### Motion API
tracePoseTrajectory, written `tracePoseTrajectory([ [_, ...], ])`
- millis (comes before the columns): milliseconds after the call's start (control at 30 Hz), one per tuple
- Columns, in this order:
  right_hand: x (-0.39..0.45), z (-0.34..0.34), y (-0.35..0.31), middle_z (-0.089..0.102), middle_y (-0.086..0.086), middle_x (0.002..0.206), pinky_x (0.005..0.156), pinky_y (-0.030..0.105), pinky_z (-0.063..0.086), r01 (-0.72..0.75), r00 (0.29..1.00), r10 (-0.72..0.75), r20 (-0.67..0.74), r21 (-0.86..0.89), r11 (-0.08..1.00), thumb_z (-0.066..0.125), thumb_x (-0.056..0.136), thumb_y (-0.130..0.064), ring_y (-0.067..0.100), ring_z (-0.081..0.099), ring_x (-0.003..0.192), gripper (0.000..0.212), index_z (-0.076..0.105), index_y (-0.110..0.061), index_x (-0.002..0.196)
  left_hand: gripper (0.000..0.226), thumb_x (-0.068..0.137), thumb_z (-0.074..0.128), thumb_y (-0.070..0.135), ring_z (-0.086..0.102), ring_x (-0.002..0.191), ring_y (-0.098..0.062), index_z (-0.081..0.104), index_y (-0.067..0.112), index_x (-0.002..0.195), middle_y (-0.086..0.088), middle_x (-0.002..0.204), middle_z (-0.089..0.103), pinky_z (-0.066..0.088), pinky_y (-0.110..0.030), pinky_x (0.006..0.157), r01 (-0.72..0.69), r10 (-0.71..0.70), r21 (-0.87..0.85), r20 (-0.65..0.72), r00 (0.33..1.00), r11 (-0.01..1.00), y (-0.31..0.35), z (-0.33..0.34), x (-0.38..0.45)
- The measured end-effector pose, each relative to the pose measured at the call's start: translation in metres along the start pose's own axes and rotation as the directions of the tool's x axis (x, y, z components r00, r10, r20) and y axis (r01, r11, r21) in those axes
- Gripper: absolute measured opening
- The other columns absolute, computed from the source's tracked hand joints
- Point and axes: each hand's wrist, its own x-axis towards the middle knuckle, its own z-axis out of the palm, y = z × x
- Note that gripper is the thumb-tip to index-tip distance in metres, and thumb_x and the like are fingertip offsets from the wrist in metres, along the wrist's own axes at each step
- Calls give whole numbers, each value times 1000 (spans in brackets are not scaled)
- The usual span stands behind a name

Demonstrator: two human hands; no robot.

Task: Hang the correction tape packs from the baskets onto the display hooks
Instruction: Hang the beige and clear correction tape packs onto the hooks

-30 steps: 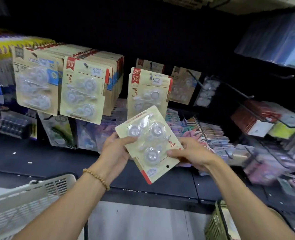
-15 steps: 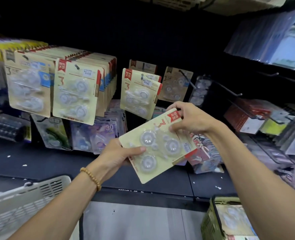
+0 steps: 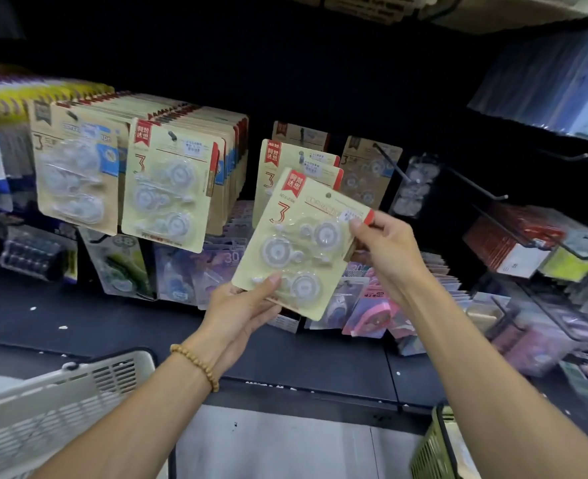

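From my remote seat, I see both hands hold a correction tape pack (image 3: 297,250) up before a dark shop display. The left hand (image 3: 242,305) grips its lower left corner, thumb pressed on the front and fingers (image 3: 271,311) curled behind the card. The right hand (image 3: 387,250) pinches the upper right edge near the red corner, thumb on the front. The pack stands nearly upright, tilted slightly to the right, its red label and large "3" at the top, three clear blisters down its face.

Just behind it hangs a short row of matching packs (image 3: 299,160) on a hook, the held pack overlapping their lower part; I cannot tell whether they touch. To the left hang two fuller rows, one with the same red label (image 3: 171,188) and one with a blue patch (image 3: 75,174). To the right a bare black hook (image 3: 391,167) juts out in front of another card, and further bare hooks (image 3: 475,183) stand beyond it.

A beaded bracelet (image 3: 195,364) circles the left wrist. A white basket (image 3: 61,409) sits at lower left, and the rim of a green basket (image 3: 432,447) shows at lower right. Other stationery (image 3: 368,309) fills the lower hooks, blurred.
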Motion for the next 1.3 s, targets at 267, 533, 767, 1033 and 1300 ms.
tracePoseTrajectory([
  [267, 52, 44, -41, 78, -1, 91, 79, 39, 62, 160, 984, -167, -68, -96, 982, 58, 101, -17, 17, 74, 88, 17, 71, -22, 91, 7, 99, 62, 21, 71, 93, -16, 67, 16, 99, -9, 102, 73, 56, -23, 77, 7, 41, 292, -156, 987, 956, -15, -18, 2],
  [533, 63, 53, -25, 45, -2, 57, 59, 26, 40, 104, 954, -142, -264, -154, 983, 60, 98, -18, 9, 35, 50, 28, 59, 2, 79, 21, 97, 66, 23, 70, 101, -13, 68, 13, 115, -4, 108, 72, 53, -25, 84, 26, 24, 358, -135, 991, 933, -34, -19, 7],
  [767, 75, 59, -18, 55, -5, 63, 79, 41, 50, 95, 938, -160, -307, -215, 972, 60, 98, -22, 23, 50, 79, 27, 60, -12, 72, 21, 97, 66, 23, 70, 105, -20, 67, 13, 115, -8, 107, 72, 55, -31, 90, 12, 50, 402, -143, 989, 915, -33, -22, 11],
  [1033, 96, 69, -3, 62, 2, 73, 67, 22, 46, 21, 941, -85, -327, -194, 981, 59, 99, -27, 14, 53, 69, 25, 64, -13, 79, 19, 97, 66, 23, 66, 91, -15, 68, 14, 113, -4, 94, 70, 54, -31, 90, 20, 40, 416, -134, 990, 909, -40, -21, 18],
  [1300, 42, 8, 27, 72, -1, 93, 84, 36, 53, -47, 966, -15, -258, -233, 971, 57, 100, -32, 17, 67, 89, 18, 67, -23, 88, 16, 100, 61, 22, 66, 94, -15, 68, 12, 110, 0, 93, 67, 53, -29, 86, 25, 10, 437, -76, 997, 899, -53, 1, 15],
])
